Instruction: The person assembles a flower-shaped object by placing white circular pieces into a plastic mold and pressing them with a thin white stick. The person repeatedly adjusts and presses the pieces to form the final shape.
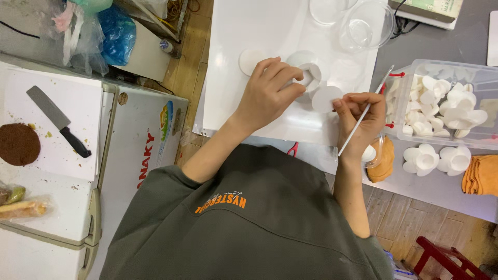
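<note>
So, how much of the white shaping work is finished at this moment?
Done: many folded white pieces fill the clear bin, and two more lie in front of it. In hand: the left hand presses a half-folded piece on the white board; the right hand holds a round white disc and a thin stick. Left: one flat disc lies unfolded.

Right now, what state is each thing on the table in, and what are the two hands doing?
Left hand: curled over a folded white disc on the white board.
Right hand: gripping a thin white stick and a flat white disc.
Spare disc: lying flat, untouched.
Clear tub: open, holding shaped white cups.
Clear bowl: empty, upright.
Knife: lying flat, unused.
</note>
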